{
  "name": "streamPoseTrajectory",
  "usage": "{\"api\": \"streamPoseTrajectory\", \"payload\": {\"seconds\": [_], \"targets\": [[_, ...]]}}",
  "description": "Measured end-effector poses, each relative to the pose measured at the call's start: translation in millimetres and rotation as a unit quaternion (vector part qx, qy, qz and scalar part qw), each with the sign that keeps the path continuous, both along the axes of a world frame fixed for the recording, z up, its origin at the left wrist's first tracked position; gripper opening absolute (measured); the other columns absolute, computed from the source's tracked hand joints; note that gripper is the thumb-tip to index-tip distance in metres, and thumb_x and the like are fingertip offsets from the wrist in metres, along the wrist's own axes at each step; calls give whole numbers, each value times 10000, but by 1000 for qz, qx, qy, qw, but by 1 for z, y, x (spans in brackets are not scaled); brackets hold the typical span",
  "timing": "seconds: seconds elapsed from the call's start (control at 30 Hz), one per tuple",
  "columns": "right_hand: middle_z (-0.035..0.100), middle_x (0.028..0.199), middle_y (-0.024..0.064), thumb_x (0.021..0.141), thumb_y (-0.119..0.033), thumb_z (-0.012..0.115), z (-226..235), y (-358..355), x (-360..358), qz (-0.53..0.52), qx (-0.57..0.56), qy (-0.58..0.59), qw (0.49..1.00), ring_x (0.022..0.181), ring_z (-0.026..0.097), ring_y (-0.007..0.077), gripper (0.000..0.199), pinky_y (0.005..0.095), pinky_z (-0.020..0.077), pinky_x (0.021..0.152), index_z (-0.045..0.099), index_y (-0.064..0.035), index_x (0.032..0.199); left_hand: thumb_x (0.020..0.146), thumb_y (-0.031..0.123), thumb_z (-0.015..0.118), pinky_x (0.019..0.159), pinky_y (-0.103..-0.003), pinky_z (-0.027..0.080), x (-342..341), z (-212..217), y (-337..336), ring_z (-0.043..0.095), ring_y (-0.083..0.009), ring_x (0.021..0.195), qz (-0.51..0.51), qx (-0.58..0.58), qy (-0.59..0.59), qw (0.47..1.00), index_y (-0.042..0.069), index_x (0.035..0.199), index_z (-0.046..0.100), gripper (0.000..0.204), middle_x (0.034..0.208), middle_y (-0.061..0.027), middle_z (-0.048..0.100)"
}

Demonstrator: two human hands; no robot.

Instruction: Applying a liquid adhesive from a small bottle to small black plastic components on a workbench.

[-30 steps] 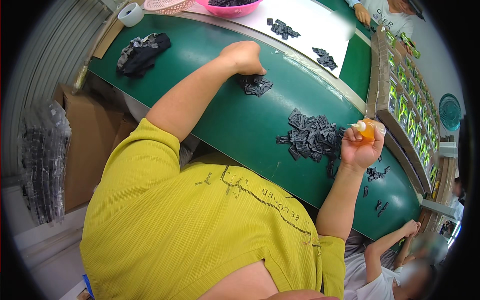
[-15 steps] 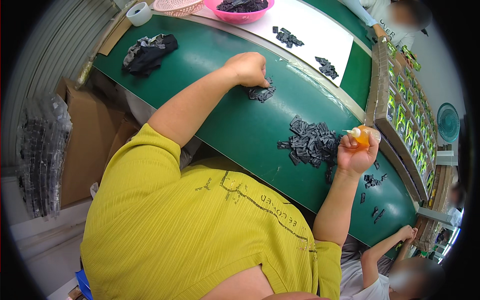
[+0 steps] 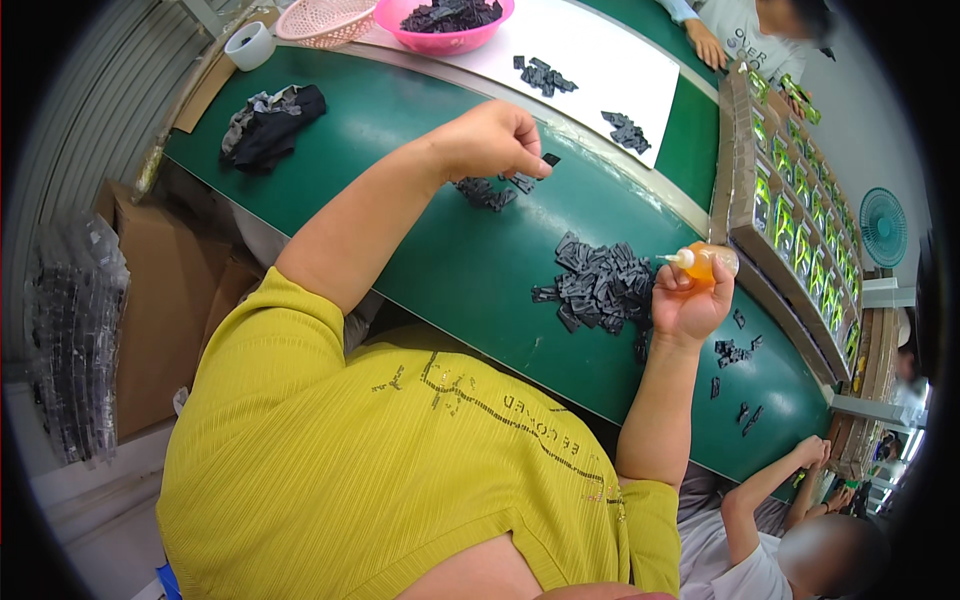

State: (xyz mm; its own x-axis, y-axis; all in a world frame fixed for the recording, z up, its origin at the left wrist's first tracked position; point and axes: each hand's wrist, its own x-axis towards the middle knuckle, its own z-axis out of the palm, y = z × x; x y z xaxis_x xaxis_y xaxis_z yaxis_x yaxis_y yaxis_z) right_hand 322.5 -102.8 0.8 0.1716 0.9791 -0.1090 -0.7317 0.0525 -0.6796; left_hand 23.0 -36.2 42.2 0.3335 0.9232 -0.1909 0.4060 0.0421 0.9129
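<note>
My left hand is pinched on a small flat black piece, held at the fingertips above the green table. Just below it lies a small heap of black pieces. My right hand is wrapped round a clear squeeze bottle with orange liquid and a white nozzle, lying tilted with its tip pointing left. Beside that hand spreads a larger pile of black pieces, its right edge partly hidden by my hand.
A pink bowl of black pieces, a pink basket and two small heaps stand at the back. A dark cloth lies left. Boxed green packages line the right side. Two co-workers sit right, far and near.
My left hand has lifted off the small heap with a black piece at its fingertips. The view has shifted a little; the right hand keeps its hold on the bottle.
</note>
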Motion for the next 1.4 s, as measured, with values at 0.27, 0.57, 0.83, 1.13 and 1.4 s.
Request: {"api": "streamPoseTrajectory", "payload": {"seconds": [0.27,0.57,0.83,1.13,1.4], "targets": [[557,804,64,800,-192,559,-2,0,-5,16,12,-1,1000,553,442,125,193,263,360,509,527,-60,938,802,55,630,579,-235,508,43,-8,-11,610,-127,648,-39,-94,-165,981,-12,1095,586,304,780,-56,600],[589,845,74,802,-75,620,-17,6,-26,-43,123,-207,970,648,566,139,210,262,467,513,516,-28,978,824,34,600,595,-221,501,71,-50,-17,644,-151,677,-59,-153,-191,968,-43,1081,562,271,823,-86,616],[602,846,82,786,-37,671,-15,6,-40,-89,159,-323,929,652,591,132,254,234,499,543,509,-8,979,817,39,607,575,-210,485,71,-47,-17,650,-147,660,-58,-148,-173,972,-44,1023,557,228,798,-92,632],[606,839,86,787,-31,669,-14,5,-41,-90,145,-338,926,641,584,126,256,231,497,550,504,-8,981,814,40,608,579,-211,488,71,-49,-17,648,-147,656,-59,-149,-168,973,-51,1012,557,224,812,-97,631],[603,838,83,788,-34,672,-15,6,-41,-81,144,-347,923,643,582,122,268,228,494,554,496,-10,989,814,45,609,582,-213,491,71,-48,-17,645,-144,655,-63,-147,-165,973,-55,1019,559,233,830,-98,629]]}}
